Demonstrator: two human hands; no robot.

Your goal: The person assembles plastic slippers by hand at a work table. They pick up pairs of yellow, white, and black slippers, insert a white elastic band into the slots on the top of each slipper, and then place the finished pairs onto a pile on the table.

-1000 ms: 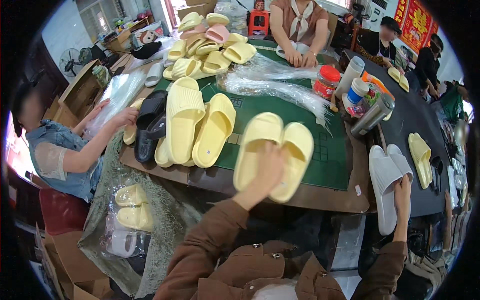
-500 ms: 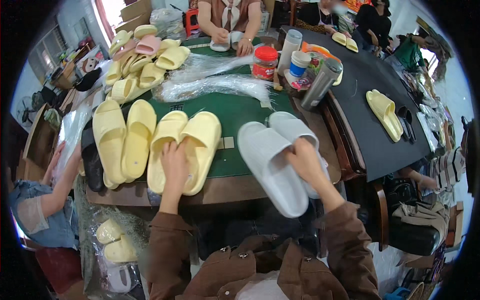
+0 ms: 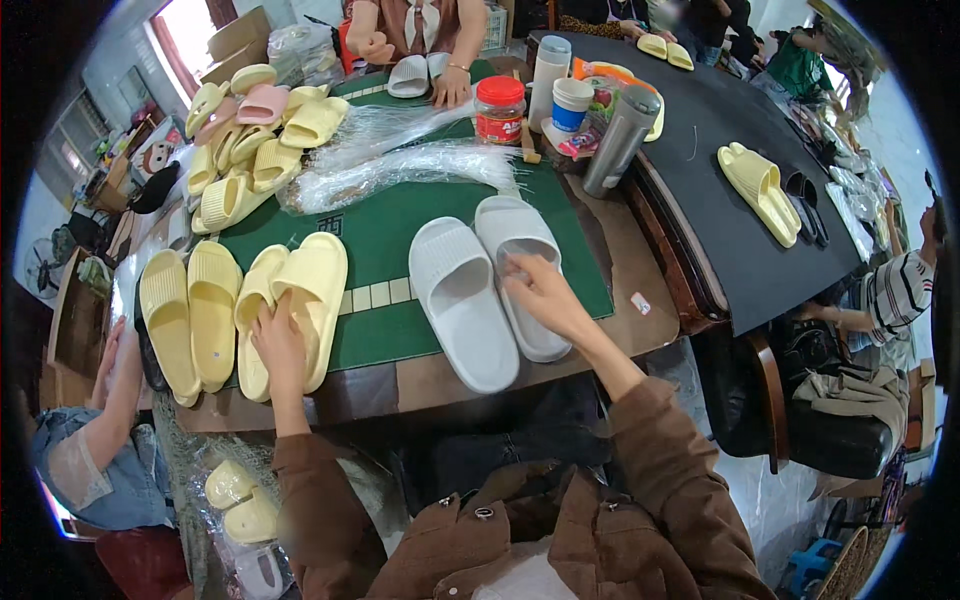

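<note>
My left hand (image 3: 280,345) is closed on a pair of pale yellow slippers (image 3: 322,290), its fingertips down in the foot openings where the two slippers meet. Left of it, another yellow pair (image 3: 165,310) lies with toes pointing away from me. My right hand (image 3: 545,298) hovers over the foot opening of the right grey slipper, fingers loosely bent and apart, gripping nothing that I can see. Both grey slippers (image 3: 455,320) rest side by side, their heels toward me, over the front part of the green mat (image 3: 390,335).
Yellow and pink slippers (image 3: 265,105) are heaped at the far left beside clear plastic bags (image 3: 400,175). A red-lidded jar (image 3: 499,110), a paper cup (image 3: 570,105) and a grey flask (image 3: 622,140) stand at the back right. Across the table, another person handles grey slippers (image 3: 410,76).
The grey slippers, tilted and overlapping in my right hand before, now lie flat side by side on the mat. My right hand has let go. The whole view has shifted.
</note>
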